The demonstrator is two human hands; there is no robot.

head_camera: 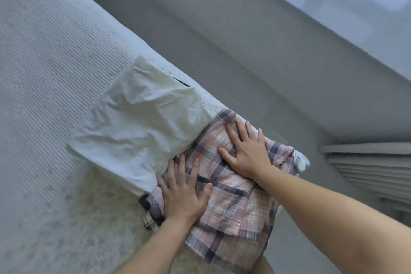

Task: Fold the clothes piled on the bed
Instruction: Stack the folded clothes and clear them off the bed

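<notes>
A pink, white and navy plaid garment [235,204] lies folded near the bed's edge. My left hand [184,193] presses flat on its near left part, fingers spread and straight. My right hand [246,151] lies flat on its far part, fingers spread as well. Beside the plaid garment, to the left and further up the bed, lies a folded pale white garment [142,122]. A dark checked piece of cloth [151,218] pokes out from under the plaid garment at its left corner.
The bed [44,73] has a ribbed light cover and fills the left half. Grey floor [255,62] runs along its right edge. A slatted grey object [369,169] sits low at the right. A bit of white cloth [301,161] shows past the plaid garment.
</notes>
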